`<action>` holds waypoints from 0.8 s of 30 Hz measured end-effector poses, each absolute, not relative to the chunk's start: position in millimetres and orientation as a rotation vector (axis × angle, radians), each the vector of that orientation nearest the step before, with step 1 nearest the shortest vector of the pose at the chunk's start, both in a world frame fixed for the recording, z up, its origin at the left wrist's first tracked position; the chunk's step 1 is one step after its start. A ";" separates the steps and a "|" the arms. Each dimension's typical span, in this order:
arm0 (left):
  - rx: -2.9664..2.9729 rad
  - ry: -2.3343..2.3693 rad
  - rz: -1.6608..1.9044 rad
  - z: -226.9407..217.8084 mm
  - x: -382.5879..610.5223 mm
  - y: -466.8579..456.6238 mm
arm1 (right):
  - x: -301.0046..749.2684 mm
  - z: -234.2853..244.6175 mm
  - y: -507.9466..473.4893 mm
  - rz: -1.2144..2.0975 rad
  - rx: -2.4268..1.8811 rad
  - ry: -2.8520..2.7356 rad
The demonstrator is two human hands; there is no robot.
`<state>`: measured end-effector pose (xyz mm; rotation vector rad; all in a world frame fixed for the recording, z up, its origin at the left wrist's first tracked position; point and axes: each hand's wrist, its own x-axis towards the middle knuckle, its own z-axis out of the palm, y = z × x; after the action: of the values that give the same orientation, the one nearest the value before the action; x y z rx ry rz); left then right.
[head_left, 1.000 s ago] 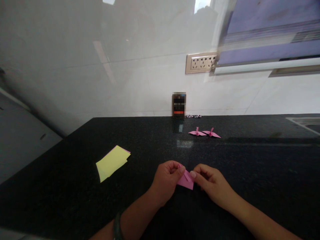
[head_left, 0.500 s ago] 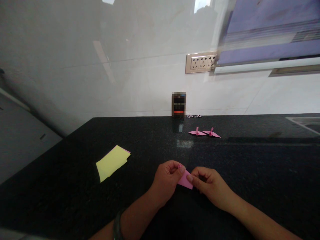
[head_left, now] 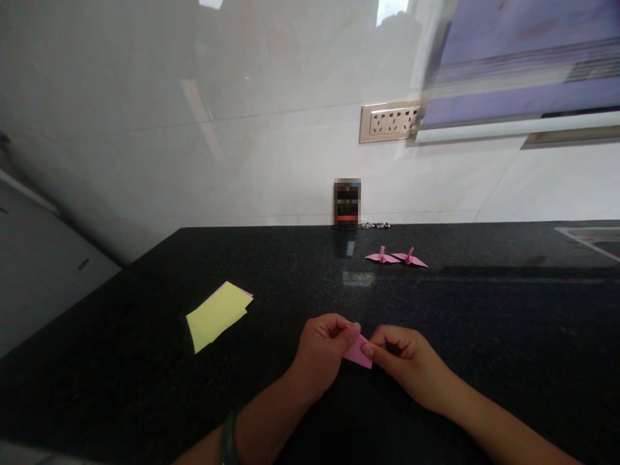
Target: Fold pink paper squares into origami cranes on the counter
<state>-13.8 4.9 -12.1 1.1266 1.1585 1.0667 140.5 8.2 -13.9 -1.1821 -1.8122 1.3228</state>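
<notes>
A small folded piece of pink paper [head_left: 358, 354] is held just above the dark countertop, near the middle front. My left hand [head_left: 325, 349] pinches its upper left part between thumb and fingers. On the paper's right edge, the thumb and fingers of my right hand [head_left: 404, 358] are closed as well. My fingers cover both ends of the paper, so its full shape is hidden. Beyond my hands, two pink origami cranes [head_left: 382, 257] sit side by side with their wings spread.
A stack of yellow paper sheets [head_left: 217, 316], with a pink edge showing underneath, lies to the left on the black countertop [head_left: 285, 265]. Against the white wall stands a phone-like object [head_left: 347, 203] with a blurred front, a beaded strand [head_left: 375, 225] beside it. A socket panel [head_left: 390, 121] is above.
Both hands have shifted very slightly, and the lower corner of the pink paper sits a little lower and further left. The grip of each hand stays the same.
</notes>
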 end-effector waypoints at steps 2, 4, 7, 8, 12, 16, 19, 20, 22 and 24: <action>1.122 1.178 1.048 -10.5 -14.1 5.0 | 140.8 -13.8 7.9 1.340 -1.171 -1.806; 1.084 1.188 1.039 -8.8 -14.4 5.1 | 141.0 -14.2 7.9 1.359 -1.164 -1.798; 1.017 1.172 1.031 -5.9 -14.8 5.4 | 141.6 -14.6 8.3 1.385 -1.169 -1.776; 1.018 1.167 1.028 -5.0 -14.8 5.5 | 141.7 -14.6 8.4 1.392 -1.173 -1.769; 1.113 1.184 1.034 -2.6 -14.4 5.9 | 140.7 -15.4 8.1 1.387 -1.176 -1.782; 1.141 1.177 1.018 -4.1 -13.6 5.5 | 137.8 -18.4 7.2 1.343 -1.150 -1.837; 1.154 1.179 1.015 -6.1 -13.2 4.6 | 137.3 -17.5 6.7 1.263 -1.160 -1.891; 1.155 1.180 1.016 -6.7 -13.3 4.3 | 137.8 -16.2 6.7 1.233 -1.160 -1.912; 1.158 1.177 1.005 -8.0 -13.4 4.0 | 139.7 -13.0 7.3 1.187 -1.149 -1.965; 1.147 1.158 0.959 -9.4 -13.4 4.3 | 142.2 -10.6 9.0 1.171 -1.127 -2.029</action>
<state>-13.4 4.3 -9.4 1.1472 1.1580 0.9594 142.2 9.0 -10.6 -1.1271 -2.0287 1.1710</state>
